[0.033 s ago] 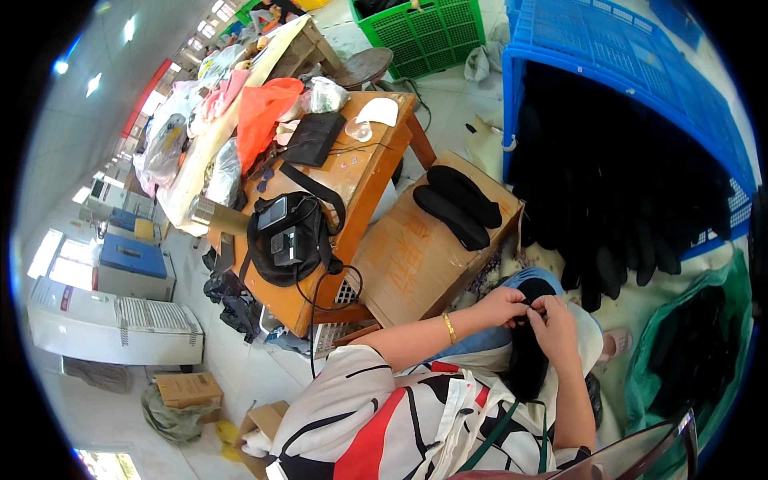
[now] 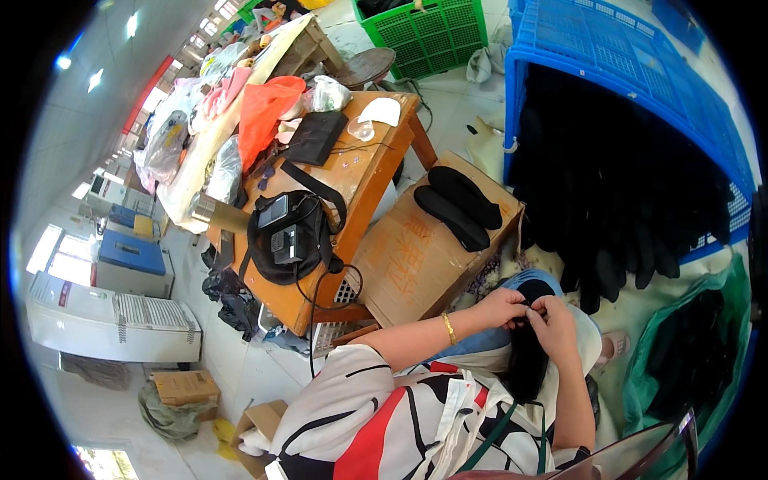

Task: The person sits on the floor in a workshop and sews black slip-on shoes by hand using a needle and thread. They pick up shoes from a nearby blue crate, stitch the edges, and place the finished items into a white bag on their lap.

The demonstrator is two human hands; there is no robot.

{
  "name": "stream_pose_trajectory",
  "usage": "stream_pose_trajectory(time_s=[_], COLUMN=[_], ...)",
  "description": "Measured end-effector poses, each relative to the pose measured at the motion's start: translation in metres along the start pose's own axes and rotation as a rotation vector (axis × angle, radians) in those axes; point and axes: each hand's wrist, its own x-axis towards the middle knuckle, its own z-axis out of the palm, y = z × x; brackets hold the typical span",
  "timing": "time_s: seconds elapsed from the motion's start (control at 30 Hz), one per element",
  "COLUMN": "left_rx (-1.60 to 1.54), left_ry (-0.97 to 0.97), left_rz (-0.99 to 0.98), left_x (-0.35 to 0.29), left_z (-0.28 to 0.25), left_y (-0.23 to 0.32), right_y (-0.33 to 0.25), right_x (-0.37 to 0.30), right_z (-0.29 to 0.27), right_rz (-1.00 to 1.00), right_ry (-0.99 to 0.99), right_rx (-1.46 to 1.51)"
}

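Observation:
Over my lap my left hand (image 2: 504,308) and my right hand (image 2: 554,324) meet, fingertips pinched close together. Between them is the upper end of a soft black shoe-shaped piece (image 2: 526,370), which hangs down over my pale apron. Any small detail at the fingertips is too dark and tiny to make out. On top of a cardboard box (image 2: 400,276), beyond my left forearm, lies a pair of black slipper-like shoes (image 2: 458,206), side by side.
A blue plastic crate (image 2: 516,120) full of black pieces lies at the right, some spilling out. Nearer is a green sack (image 2: 640,400) with dark contents. A wooden table (image 2: 364,184) on the left bears a black bag (image 2: 280,240) with a trailing cable. A green crate (image 2: 424,36) stands behind.

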Motion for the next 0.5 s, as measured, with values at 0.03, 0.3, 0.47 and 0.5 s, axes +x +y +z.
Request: stream_pose_trajectory(time_s=[0.03, 0.3, 0.47, 0.5], left_rx=[0.004, 0.016, 0.042, 0.044], left_ry=[-0.008, -0.003, -0.018, -0.024], left_rz=[-0.002, -0.001, 0.006, -0.003], left_x=[0.0, 0.004, 0.004, 0.002], left_z=[0.0, 0.006, 0.003, 0.002], left_y=[-0.001, -0.004, -0.005, -0.003], right_y=[0.003, 0.012, 0.008, 0.011], right_x=[0.002, 0.007, 0.007, 0.007], right_z=[-0.001, -0.004, -0.002, -0.001], right_rz=[0.006, -0.063, -0.295, -0.323], right_ry=[-0.026, -0.105, -0.122, -0.108], right_rx=[0.02, -0.064, -0.345, -0.344])
